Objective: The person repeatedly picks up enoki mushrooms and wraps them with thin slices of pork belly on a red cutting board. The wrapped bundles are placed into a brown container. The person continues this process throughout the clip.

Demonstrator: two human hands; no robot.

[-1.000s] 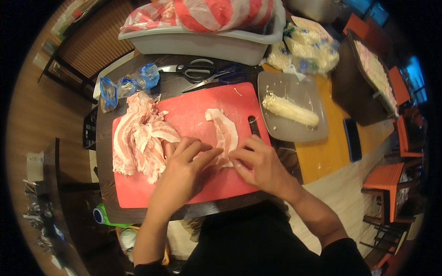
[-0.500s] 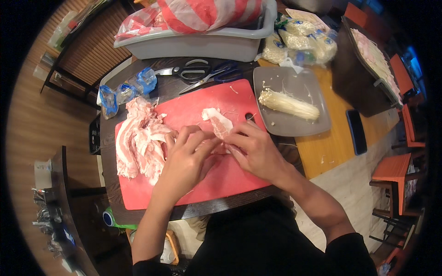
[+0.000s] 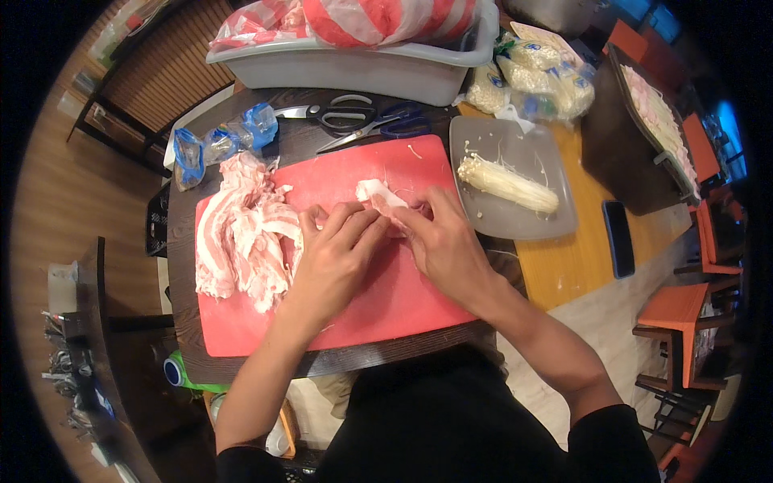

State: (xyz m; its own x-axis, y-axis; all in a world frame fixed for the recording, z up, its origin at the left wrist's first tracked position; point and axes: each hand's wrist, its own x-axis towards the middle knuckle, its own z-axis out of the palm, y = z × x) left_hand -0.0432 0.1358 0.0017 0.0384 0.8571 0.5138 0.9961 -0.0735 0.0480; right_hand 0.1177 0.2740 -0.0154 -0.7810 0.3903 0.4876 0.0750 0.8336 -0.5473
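On the red cutting board (image 3: 403,314), my left hand (image 3: 334,249) and my right hand (image 3: 447,245) work close together on a thin slice of meat (image 3: 377,193). The fingers of both are bent and pinched on the slice, whose pale far end shows beyond them. What lies under my fingertips is partly hidden. Left of my left hand lies a heap of raw sliced meat (image 3: 245,229), pink with white fat. To the right of the board, a bundle of enoki mushrooms (image 3: 511,185) lies on a grey tray (image 3: 555,228), with a few loose stems around it.
Scissors (image 3: 354,117) and blue-edged plastic wrapping (image 3: 221,147) lie behind the board. Farther back stands a grey tub (image 3: 346,76) holding a striped bag (image 3: 378,16). Bagged mushrooms (image 3: 543,76), a dark container (image 3: 636,137) of rolls and a phone (image 3: 619,239) are at right.
My hands have moved slightly farther from me along the slice, and my right hand has turned more over it. The whole view has shifted a little.
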